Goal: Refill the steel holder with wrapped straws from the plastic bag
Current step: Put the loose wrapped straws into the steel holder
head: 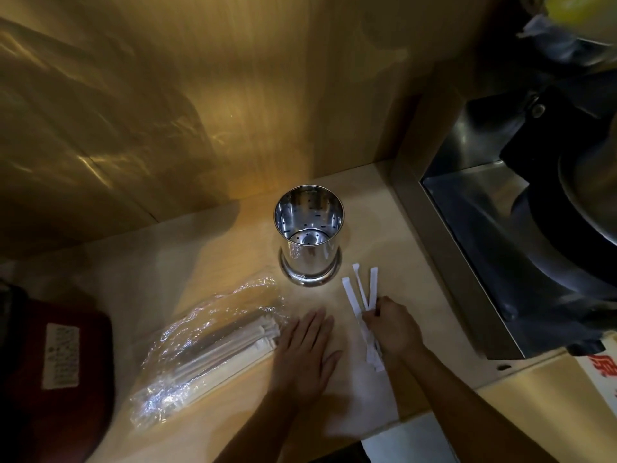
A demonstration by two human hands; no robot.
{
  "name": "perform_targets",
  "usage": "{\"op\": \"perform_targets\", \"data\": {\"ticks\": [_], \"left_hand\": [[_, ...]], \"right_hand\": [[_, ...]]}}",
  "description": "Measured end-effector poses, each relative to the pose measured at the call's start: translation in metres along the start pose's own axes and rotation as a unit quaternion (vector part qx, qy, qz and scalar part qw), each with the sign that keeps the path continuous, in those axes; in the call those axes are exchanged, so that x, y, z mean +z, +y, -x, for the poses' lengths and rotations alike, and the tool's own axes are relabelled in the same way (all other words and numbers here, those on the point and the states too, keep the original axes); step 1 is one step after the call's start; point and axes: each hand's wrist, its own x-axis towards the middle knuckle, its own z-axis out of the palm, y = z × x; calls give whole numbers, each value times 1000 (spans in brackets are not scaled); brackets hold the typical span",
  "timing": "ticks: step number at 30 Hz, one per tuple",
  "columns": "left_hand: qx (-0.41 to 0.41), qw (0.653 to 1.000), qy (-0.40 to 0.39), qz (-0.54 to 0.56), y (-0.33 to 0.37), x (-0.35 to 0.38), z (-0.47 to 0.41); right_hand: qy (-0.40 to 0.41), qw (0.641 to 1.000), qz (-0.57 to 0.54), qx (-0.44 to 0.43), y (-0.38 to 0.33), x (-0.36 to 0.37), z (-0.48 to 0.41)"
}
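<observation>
We see a light wooden counter (213,259) backed by a wooden wall panel (167,95). Taking the middle of the counter as the centre of the dial, the steel holder (309,233) stands upright at about 12 o'clock, near the back wall. It is a perforated cylinder on a flared base, and its inside shows only bare metal.

The plastic bag (203,345) lies flat at about 8 o'clock, its length running from 7 toward 1 o'clock. We see a bundle of wrapped straws (233,345) inside it, with the ends of the bundle just beside the left hand.

The left hand (305,349) rests palm down on the counter at about 6 o'clock, fingers spread flat and gripping nothing. Its little-finger side lies at the open end of the bag; we cannot tell whether it touches the plastic.

The right hand (390,329) sits at about 4 o'clock, fingers curled around a few loose straws (362,292). Their upper ends fan out toward 12 o'clock, stopping near the holder's base but apart from it. Their lower ends extend below the hand toward 6 o'clock.

At 3 o'clock a steel-lined recess (484,202) holds dark equipment. At 9 o'clock a dark red object (60,362) carries a white label (61,354).
</observation>
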Motion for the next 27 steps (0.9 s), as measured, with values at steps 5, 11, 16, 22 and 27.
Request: {"op": "perform_targets", "data": {"ticks": [5,11,16,22,27], "left_hand": [[-1,1000,-3,-7,-1,2,0],[-1,1000,3,-16,0,2,0],[-3,1000,11,-17,1,2,0],[-8,1000,10,-14,2,0,1],[-9,1000,8,-16,3,-1,1]], "right_hand": [[-5,998,-70,1,-1,-12,-4],[105,966,-223,-79,-44,-58,5],[172,914,-316,-187,-101,-100,22],[161,915,-230,-290,-152,-107,23],[106,956,124,-243,-160,-92,4]]}}
